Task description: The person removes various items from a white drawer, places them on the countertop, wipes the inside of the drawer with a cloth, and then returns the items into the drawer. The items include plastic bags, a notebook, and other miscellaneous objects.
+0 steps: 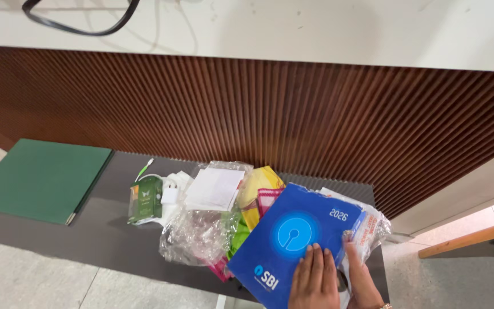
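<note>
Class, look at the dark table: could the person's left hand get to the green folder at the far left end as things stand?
Probably yes. The left hand rests on the blue booklet, and bare table lies before the green folder.

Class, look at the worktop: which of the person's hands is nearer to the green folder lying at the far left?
The left. The left hand lies flat on the blue booklet, on the side toward the green folder; the right hand sits beyond it, at the booklet's right edge.
</note>
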